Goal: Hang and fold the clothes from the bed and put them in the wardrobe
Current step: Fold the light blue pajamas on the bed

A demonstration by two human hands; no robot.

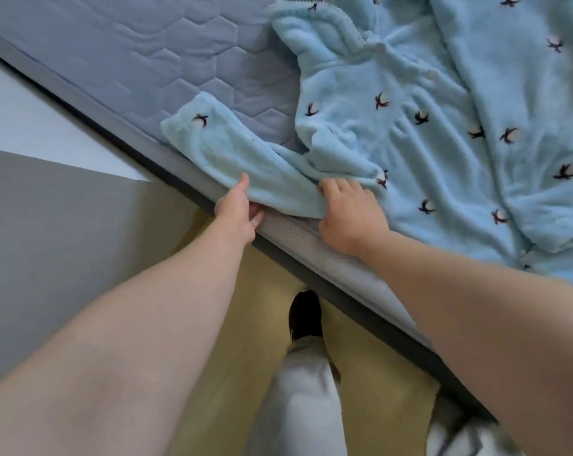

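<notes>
Two bare forearms reach out toward the edge of the bed [130, 60]. The left hand [236, 209] pinches the hem of a pale blue sleeve [245, 159], thumb on top, fingers [257, 218] tucked beneath. The right hand [347, 215], just beside it, has its fingers curled down into the same sleeve where it meets the body of the fleece top [426, 126]. That top spreads beyond and to the right of the fingers, flat on the quilted, hexagon-stitched mattress. Its buttoned front faces up, and the plush pile is dotted with small dark bird-like marks. Folding looks barely begun. I'd guess the sleeve needs drawing across onto the body next, kept smooth, since thick fleece bunches easily. Below the fingers lies a yellowish floor [229, 324].
</notes>
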